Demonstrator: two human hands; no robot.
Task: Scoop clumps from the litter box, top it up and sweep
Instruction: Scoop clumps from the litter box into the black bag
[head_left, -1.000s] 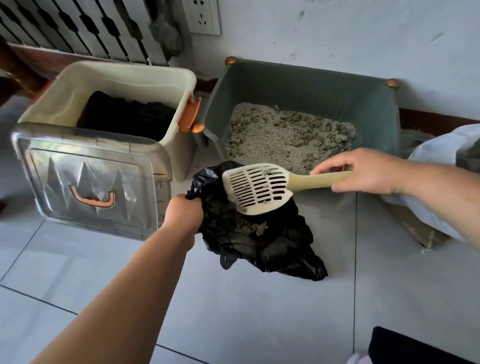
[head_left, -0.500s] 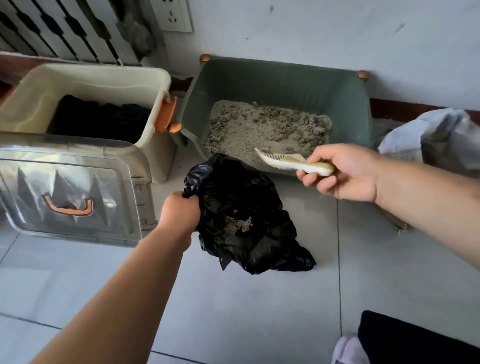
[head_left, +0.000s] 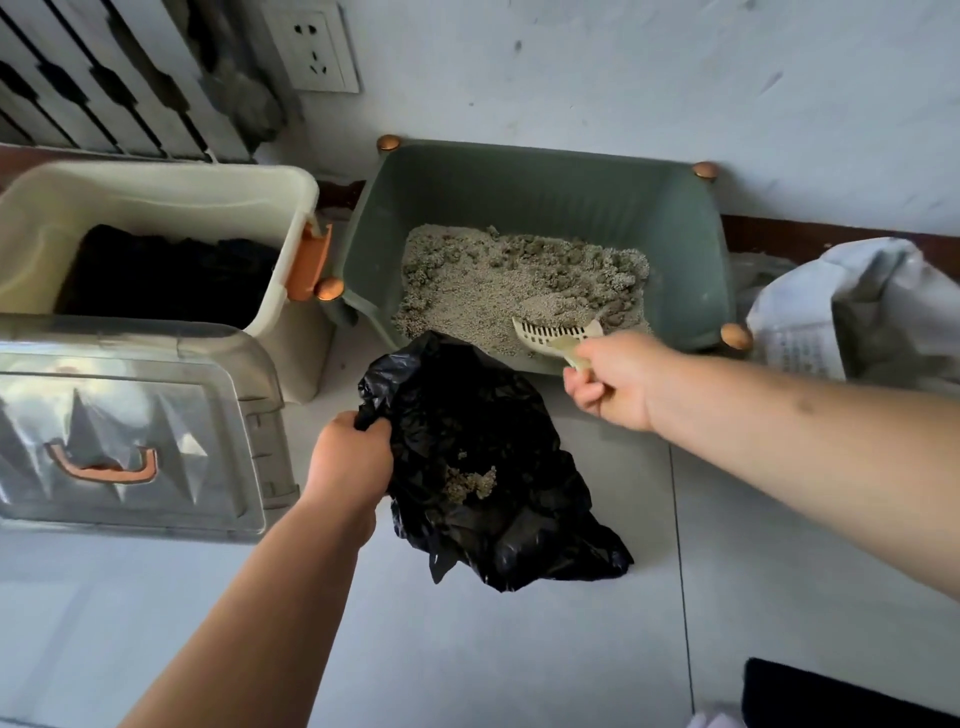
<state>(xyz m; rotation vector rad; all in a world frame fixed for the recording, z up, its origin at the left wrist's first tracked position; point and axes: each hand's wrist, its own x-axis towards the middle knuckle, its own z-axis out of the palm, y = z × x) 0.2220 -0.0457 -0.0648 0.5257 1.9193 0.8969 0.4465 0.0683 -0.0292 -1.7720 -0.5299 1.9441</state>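
The litter box sits on the floor against the wall, its grey litter heaped lumpy toward the back and right. A second ago the slotted scoop was turned over the black bag. Now it is back in the box, its front edge dug into the litter at the near right with a small mound riding on it. So one load has been dumped, as the clumps lying in the bag's fold show, and another pass is beginning; topping up and sweeping look to be still ahead. The right hand is wrapped around the scoop's handle just outside the box's low front wall. The left hand bunches the bag's rim in curled fingers and holds the mouth up. That mouth lies just beside the front wall, so the carry is short, though the scoop must clear the rim without spilling. The cream storage bin crowds the box's left corner with its clear lid leaning in front, and a pale sack sits near the right corner. Bare floor tile opens toward the person.
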